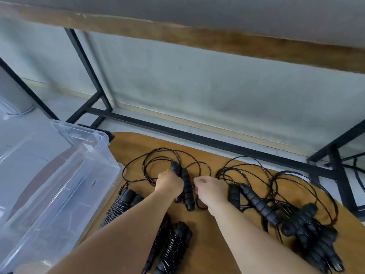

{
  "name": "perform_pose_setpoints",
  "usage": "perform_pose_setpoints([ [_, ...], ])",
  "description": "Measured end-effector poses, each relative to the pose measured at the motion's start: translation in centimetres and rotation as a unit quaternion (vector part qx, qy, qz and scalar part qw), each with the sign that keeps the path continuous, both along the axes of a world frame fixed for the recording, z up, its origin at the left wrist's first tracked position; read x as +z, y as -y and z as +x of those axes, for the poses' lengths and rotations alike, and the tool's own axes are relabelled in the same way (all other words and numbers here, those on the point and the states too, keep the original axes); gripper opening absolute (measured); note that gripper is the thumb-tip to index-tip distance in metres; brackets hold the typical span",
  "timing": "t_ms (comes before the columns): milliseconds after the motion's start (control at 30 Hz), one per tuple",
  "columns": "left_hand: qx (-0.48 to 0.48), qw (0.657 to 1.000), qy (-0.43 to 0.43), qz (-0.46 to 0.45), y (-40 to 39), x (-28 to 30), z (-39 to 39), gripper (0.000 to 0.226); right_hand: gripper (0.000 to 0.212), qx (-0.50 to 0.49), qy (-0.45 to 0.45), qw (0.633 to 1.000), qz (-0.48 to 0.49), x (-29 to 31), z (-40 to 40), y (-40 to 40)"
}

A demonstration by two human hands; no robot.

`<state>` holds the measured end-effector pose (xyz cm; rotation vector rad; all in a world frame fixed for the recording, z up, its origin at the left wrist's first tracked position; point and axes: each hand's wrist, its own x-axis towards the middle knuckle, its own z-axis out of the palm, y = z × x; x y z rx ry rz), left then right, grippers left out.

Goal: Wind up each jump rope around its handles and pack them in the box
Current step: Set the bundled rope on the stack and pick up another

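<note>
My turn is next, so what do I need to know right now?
Left hand grips the pair of handles of a loose rope. Right hand pinches that rope's cord by the handles.
Wound ropes lie on the board: one by the box, one near you, a pile at right.
Another loose rope waits at right.
The clear box looks empty.
Left: wind both loose ropes, pack everything.

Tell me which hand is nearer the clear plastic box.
Left. The left hand grips the handle pair mid-table, on the side towards the clear plastic box; the right hand sits farther from the box, beyond those handles.
</note>
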<state>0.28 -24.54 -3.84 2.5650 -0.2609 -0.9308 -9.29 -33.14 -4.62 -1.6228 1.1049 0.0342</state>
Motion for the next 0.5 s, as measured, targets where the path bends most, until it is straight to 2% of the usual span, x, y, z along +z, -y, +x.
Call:
perform_pose_setpoints([
  [100, -0.004, 0.999, 0.014, 0.031, 0.3, -2.1, 1.7, 0.032, 0.033, 0.086, -0.055, 0.992, -0.077, -2.6, 2.4, 0.3],
  [300, 0.034, 0.999, -0.025, 0.031, 0.3, -4.8, 3.1, 0.036, 0.053, 0.145, -0.105, 0.982, -0.066, -6.1, 4.3, 0.6],
  [400, 0.066, 0.997, -0.042, 0.012, 0.0, -5.2, 3.1, 0.031, 0.045, 0.162, -0.124, 0.975, -0.083, -6.4, 4.5, 0.8],
  [500, 0.122, 0.988, -0.084, -0.046, -0.6, -5.1, 2.7, 0.020, 0.034, 0.137, -0.107, 0.984, -0.035, -6.1, 4.2, 0.6],
])
